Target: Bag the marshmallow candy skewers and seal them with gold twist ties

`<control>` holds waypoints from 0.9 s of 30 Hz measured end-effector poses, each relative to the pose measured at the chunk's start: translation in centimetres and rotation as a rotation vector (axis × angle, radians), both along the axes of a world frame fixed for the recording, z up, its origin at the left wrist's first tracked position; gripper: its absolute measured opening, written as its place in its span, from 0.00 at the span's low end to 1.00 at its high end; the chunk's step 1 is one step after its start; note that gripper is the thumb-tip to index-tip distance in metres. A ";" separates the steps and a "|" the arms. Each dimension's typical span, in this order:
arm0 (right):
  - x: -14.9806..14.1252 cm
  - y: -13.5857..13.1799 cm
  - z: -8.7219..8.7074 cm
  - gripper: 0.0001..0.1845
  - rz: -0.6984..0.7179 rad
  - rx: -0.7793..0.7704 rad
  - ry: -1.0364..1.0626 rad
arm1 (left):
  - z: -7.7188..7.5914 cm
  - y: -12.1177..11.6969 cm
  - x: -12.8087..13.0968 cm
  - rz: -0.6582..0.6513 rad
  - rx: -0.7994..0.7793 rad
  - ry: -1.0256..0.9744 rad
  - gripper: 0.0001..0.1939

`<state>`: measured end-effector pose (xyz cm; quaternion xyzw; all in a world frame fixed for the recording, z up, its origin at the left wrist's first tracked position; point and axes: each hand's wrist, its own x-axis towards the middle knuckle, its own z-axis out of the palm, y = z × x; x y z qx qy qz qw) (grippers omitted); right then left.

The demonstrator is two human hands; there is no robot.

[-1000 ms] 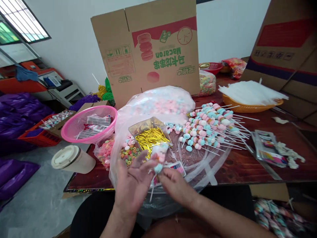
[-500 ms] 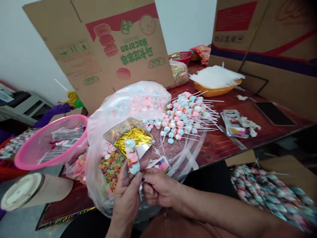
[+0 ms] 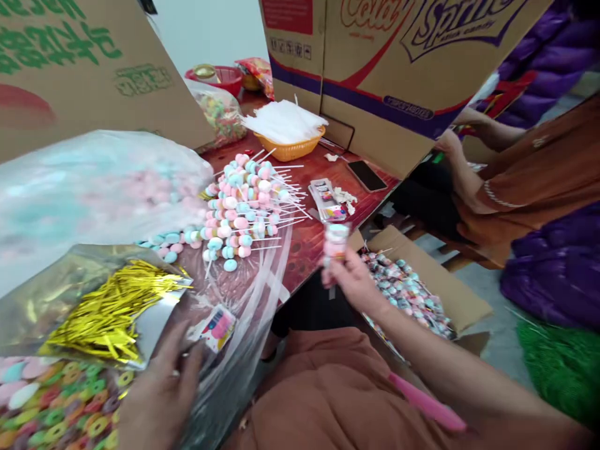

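Note:
My right hand [image 3: 349,279] grips a wrapped marshmallow skewer [image 3: 336,240], blurred by motion, near the edge of the table and the cardboard box of wrapped skewers [image 3: 405,290]. My left hand [image 3: 162,381] is empty, its fingers apart, beside a small pile of printed plastic bags [image 3: 216,327]. Close to it lies an opened bag of gold twist ties [image 3: 117,306]. Loose ring-shaped candies [image 3: 70,400] are below that. Bare marshmallow skewers [image 3: 244,215] with white sticks lie heaped on the clear plastic.
A big bag of marshmallows [image 3: 98,187] covers the left. Behind are a yellow basket of white sticks [image 3: 288,147], a phone [image 3: 367,175] and another stack of printed bags [image 3: 327,199]. Tall cartons [image 3: 375,106] stand at the back. Another person's arm [image 3: 469,169] shows at right.
The view has swung right. My hands, together on the wrapped skewer before, are now apart: the right has carried it rightward, while the left has let go and is by the printed bags.

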<state>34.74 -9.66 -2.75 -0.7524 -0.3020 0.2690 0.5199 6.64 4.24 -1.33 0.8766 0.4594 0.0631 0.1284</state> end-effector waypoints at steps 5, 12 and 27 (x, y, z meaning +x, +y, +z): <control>9.0 -10.4 -2.1 0.20 -0.202 -0.408 -0.355 | -0.9 3.1 -1.8 -0.040 0.033 0.294 0.23; 3.0 -2.5 0.6 0.13 0.097 0.040 -0.965 | 0.4 2.0 -0.9 0.105 -0.122 0.079 0.07; -13.8 12.8 1.0 0.10 0.861 0.208 -0.799 | 4.0 2.3 -3.7 -0.088 -0.034 -0.159 0.06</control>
